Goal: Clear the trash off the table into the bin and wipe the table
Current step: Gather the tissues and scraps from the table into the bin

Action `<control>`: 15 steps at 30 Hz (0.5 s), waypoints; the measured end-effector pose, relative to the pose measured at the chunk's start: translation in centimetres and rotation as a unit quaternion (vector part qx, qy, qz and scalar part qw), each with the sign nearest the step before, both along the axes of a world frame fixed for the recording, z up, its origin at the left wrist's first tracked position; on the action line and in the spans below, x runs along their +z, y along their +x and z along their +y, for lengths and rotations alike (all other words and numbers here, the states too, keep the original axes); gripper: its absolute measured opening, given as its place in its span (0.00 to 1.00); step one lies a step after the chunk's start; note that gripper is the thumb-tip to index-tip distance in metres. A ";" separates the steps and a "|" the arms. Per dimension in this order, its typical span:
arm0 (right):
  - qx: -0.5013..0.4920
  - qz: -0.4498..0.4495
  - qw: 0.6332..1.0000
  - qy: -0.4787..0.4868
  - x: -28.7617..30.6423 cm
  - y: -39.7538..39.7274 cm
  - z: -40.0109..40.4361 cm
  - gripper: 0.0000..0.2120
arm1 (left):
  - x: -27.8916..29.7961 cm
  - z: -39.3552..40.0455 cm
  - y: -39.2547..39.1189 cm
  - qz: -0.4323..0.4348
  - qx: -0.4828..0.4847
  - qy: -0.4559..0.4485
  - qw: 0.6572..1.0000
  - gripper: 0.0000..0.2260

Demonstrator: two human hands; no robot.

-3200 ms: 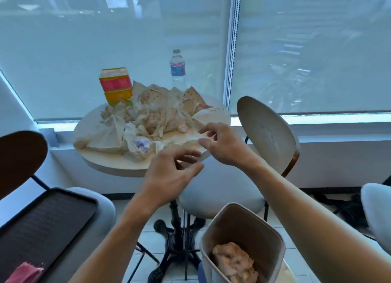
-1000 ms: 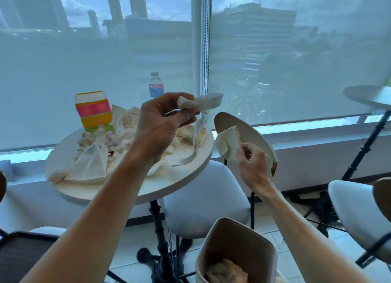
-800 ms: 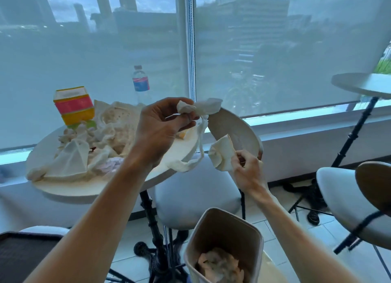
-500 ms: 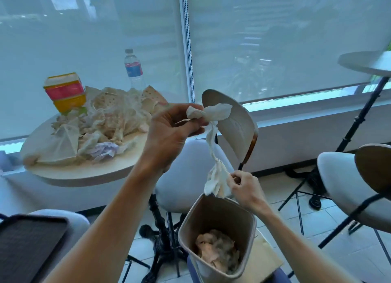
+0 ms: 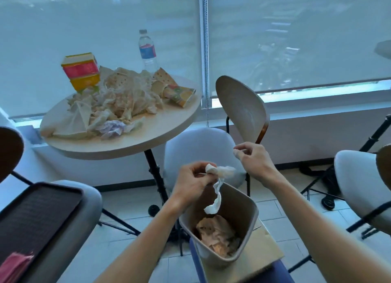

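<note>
Pinching a twisted white tissue (image 5: 219, 183) between thumb and curled fingers, the left hand (image 5: 193, 182) is holding it directly above the beige bin (image 5: 239, 206), so that the paper's loose tail is dangling down past the rim into the opening. The bin is sitting on a piece of brown cardboard (image 5: 264, 246) and already containing crumpled brownish paper waste (image 5: 218, 234). The right hand (image 5: 252, 161) is hovering just up and to the right of the bin, fingers loosely curled with thumb and fingertips close together, gripping nothing that can be made out. On the round pale table (image 5: 148, 132) to the upper left, a heap of crumpled napkins and wrappers (image 5: 118, 105) is lying, with a red and yellow carton (image 5: 81, 71) standing behind it, a plastic water bottle (image 5: 147, 51) at the far edge, and a flattened juice carton (image 5: 183, 94) lying to the right. A dark tray (image 5: 36, 215) is resting on the grey chair (image 5: 69, 236) at lower left, with a pink cloth (image 5: 13, 265) on its near corner.
</note>
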State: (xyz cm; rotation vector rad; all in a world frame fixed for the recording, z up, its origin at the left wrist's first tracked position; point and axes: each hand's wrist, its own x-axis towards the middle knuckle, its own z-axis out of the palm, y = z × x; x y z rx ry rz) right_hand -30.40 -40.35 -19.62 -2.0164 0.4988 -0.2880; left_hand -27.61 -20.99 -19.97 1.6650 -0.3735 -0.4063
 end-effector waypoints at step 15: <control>0.121 -0.132 0.982 -0.059 9.5 7.0 10.4 0.07 | 7.6 8.3 3.3 -0.172 0.038 0.122 0.977 0.13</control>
